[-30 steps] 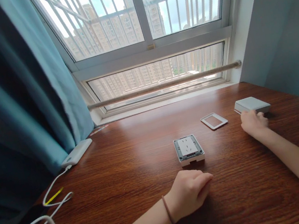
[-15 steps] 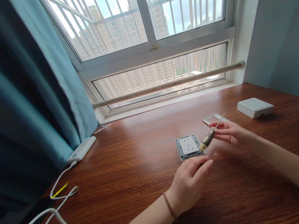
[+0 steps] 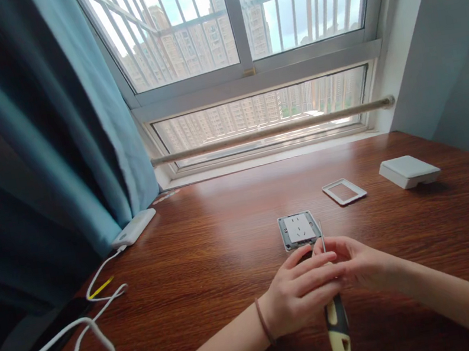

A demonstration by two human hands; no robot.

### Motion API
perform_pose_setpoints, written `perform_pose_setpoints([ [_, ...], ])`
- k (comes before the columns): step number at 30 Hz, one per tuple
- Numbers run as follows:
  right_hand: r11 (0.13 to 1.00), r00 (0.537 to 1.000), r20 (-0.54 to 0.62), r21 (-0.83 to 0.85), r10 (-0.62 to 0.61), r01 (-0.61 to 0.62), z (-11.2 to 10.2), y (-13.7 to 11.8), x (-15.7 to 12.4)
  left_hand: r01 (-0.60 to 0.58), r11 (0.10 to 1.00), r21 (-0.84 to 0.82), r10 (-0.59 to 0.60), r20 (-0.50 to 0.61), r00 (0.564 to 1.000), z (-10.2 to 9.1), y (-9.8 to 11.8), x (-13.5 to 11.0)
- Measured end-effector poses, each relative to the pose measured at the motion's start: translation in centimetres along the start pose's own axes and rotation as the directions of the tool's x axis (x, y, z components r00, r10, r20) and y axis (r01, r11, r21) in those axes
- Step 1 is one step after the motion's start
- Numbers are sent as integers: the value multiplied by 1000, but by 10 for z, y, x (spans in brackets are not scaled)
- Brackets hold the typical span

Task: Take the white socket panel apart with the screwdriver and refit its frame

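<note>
In the head view, my right hand grips the screwdriver at lower centre-right, long axis upright in frame, tip beside the right edge of the socket; my left hand, below the socket, overlaps the handle, its grip unclear.

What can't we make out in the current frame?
All head view:
Middle of the screwdriver: hidden by the left hand and right hand.
Screwdriver tip shape: too small.
Socket, near side: partly hidden by the hands.
Left thumb: hidden behind its own fingers.
White cable, one end: cut off by the left edge.
</note>
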State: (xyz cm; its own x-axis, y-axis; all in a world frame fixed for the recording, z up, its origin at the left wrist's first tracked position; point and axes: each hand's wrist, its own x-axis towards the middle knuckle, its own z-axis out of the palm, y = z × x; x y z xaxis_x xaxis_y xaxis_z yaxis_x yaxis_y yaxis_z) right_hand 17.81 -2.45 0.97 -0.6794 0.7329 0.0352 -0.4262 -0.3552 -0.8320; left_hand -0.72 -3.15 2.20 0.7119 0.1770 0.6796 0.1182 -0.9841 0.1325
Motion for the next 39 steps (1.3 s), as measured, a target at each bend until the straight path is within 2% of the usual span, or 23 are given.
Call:
perform_pose_setpoints([
  [2, 989, 999, 19, -145, -35, 37, -2, -3, -1, 24, 996, -90, -30, -71, 997, -4, 3, 3],
  [3, 964, 998, 8, -258, -61, 61, -3, -7, -1, 67, 985, -162, -92, -159, 983, -8, 3, 6],
  [4, 920, 995, -19, -382, -100, 86, -6, -12, -1, 115, 962, -249, -181, -261, 948, -14, 2, 11],
  [5, 853, 986, -56, -510, -159, 109, -9, -17, 0, 166, 922, -351, -302, -379, 875, -20, -2, 17],
  [7, 652, 940, -95, -742, -328, 153, -15, -26, 6, 247, 805, -539, -534, -478, 698, -37, -16, 34],
  [9, 378, 881, 6, -902, -473, 209, -22, -31, 17, 281, 645, -711, -697, -396, 598, -54, -36, 50],
  [11, 127, 839, 174, -953, -516, 276, -29, -30, 32, 230, 441, -867, -794, -257, 551, -66, -57, 62],
  [12, 42, 824, 234, -954, -516, 297, -32, -28, 39, 198, 362, -911, -817, -208, 538, -69, -65, 64],
  [14, -40, 806, 282, -951, -520, 307, -39, -23, 49, 137, 242, -961, -841, -137, 524, -67, -78, 62],
  [17, -43, 825, 270, -957, -496, 287, -49, -14, 53, 134, 110, -985, -862, -28, 506, -53, -87, 46],
  [20, -13, 858, 240, -965, -455, 263, -56, -10, 49, 178, 58, -982, -874, 36, 485, -38, -92, 29],
  [24, 52, 886, 177, -974, -429, 220, -60, -8, 47, 211, 59, -976, -873, 52, 484, -33, -97, 22],
  [28, 125, 913, 116, -976, -392, 178, -62, -8, 48, 221, 102, -970, -858, 27, 512, -37, -97, 22],
  [33, 150, 921, 95, -975, -378, 162, -62, -8, 48, 251, 162, -954, -847, -4, 531, -40, -96, 23],
  [39, 152, 924, 89, -976, -373, 156, -60, -9, 48, 281, 171, -944, -847, 4, 531, -39, -97, 22],
])
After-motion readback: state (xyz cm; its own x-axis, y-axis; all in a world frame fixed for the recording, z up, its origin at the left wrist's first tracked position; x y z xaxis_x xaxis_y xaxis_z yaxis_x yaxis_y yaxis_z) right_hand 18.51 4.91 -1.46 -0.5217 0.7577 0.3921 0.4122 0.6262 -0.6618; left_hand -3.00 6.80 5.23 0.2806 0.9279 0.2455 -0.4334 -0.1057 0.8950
